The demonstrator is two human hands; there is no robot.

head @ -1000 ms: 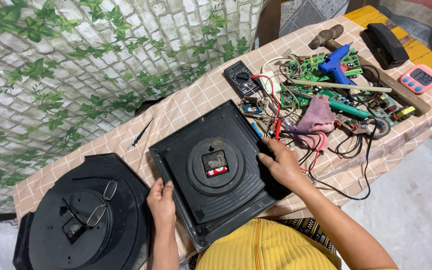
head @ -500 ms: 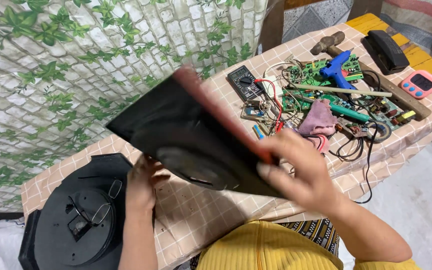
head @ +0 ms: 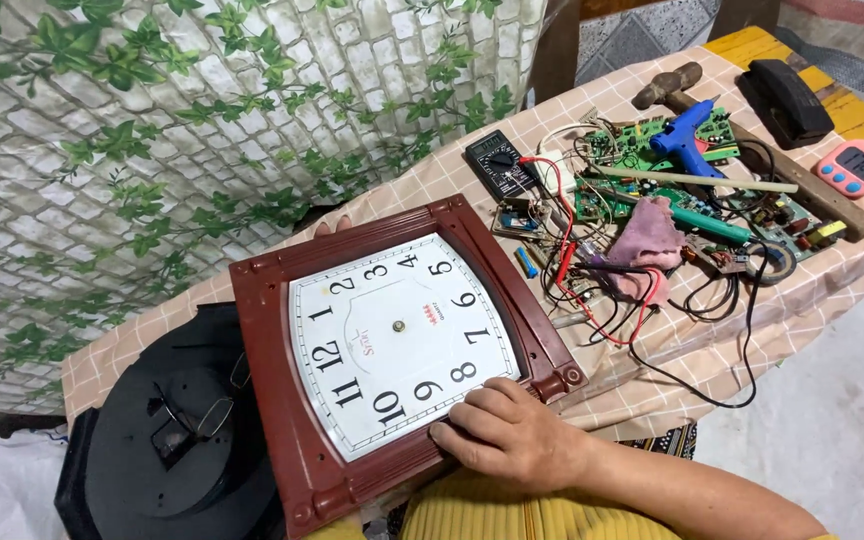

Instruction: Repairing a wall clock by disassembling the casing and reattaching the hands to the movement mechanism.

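Bare right grip [head: 512,437], bare forearm; yellow ribbed garment (zip down front)
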